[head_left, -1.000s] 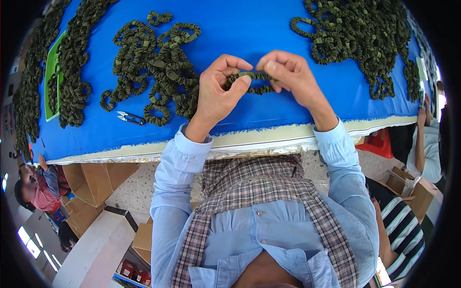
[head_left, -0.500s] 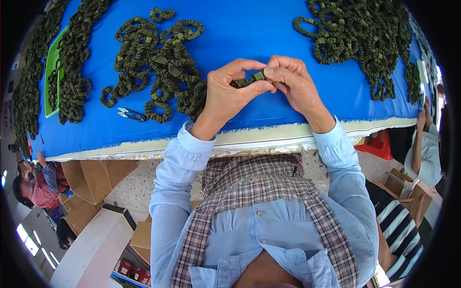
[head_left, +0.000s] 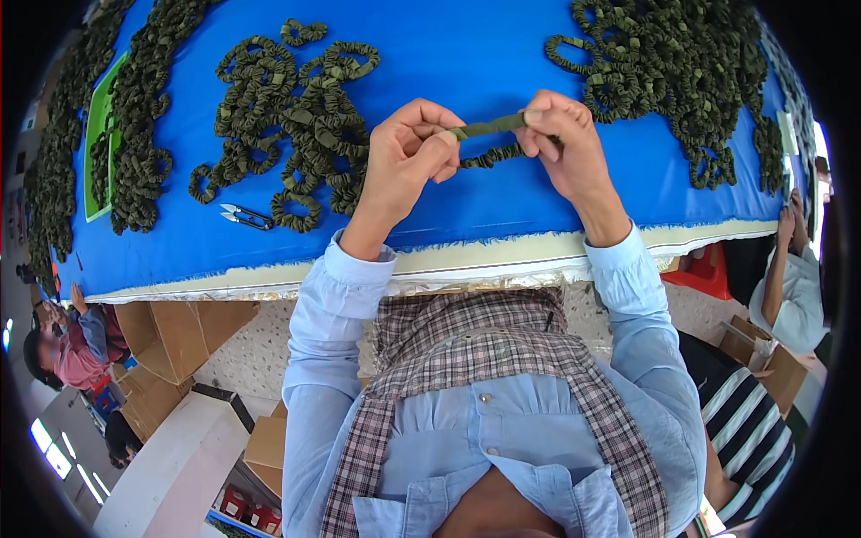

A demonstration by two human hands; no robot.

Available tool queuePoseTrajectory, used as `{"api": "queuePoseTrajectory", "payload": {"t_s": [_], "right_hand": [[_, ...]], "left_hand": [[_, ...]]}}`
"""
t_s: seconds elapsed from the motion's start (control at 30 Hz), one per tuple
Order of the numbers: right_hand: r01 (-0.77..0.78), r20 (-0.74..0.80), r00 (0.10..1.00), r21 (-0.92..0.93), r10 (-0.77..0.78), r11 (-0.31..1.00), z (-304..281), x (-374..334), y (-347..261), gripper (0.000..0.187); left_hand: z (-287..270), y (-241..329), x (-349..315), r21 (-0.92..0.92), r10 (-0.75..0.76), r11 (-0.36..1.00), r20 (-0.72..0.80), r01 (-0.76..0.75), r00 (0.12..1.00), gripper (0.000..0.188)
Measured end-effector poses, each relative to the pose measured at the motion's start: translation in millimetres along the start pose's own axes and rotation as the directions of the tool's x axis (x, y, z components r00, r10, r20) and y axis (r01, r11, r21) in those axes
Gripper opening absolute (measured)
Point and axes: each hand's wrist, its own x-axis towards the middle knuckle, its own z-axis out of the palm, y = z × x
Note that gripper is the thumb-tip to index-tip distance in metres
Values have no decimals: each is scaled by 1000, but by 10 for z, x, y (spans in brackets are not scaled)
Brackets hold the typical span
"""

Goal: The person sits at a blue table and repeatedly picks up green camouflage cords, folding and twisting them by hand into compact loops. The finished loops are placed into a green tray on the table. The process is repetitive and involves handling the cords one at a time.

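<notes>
Between my hands a dark green scrunchie point(head_left: 491, 127) is stretched out, its upper side pulled flat and smooth, its lower side still gathered. My left hand point(head_left: 414, 148) pinches its left end, and my right hand point(head_left: 563, 139) pinches its right end. Both hands are above the blue-covered table point(head_left: 448, 72), close to its near edge. Just left of my left hand lies a loose pile of similar scrunchies point(head_left: 309, 125). A small pair of thread snips point(head_left: 244, 216) rests by the pile's near side.
A bigger heap of green scrunchies point(head_left: 668, 67) covers the far right of the table. At the left, a bright green tray point(head_left: 93, 170) stands beside more scrunchies point(head_left: 139, 179). Other people sit at both sides. Cardboard boxes point(head_left: 170, 336) and a red stool point(head_left: 704, 272) are below the table edge.
My hands have moved apart, the left one leftward and the right one rightward. The scrunchie, bunched up between my fingers before, is now drawn out between them.
</notes>
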Motion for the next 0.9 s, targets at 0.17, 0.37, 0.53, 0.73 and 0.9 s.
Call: {"api": "queuePoseTrajectory", "payload": {"t_s": [0.17,0.37,0.53,0.73,0.9], "right_hand": [[-75,114,980,-540,161,838,227,-66,-82,13],[-41,28,999,18,41,999,17,-33,12,15],[-92,-15,995,80,94,992,163,-21,27,16],[-37,-23,999,85,39,996,161,-42,77,16],[15,-66,998,238,1,971,64,16,81,16]], "left_hand": [[55,-73,-15,99,36,994,22,-38,999,21],[62,6,-1,-1,-56,998,72,57,996,19],[175,-15,-31,313,69,947,-5,-64,998,21],[173,-140,-58,536,164,839,-89,-91,982,21],[168,-103,-21,318,137,943,-110,-96,985,6]]}}
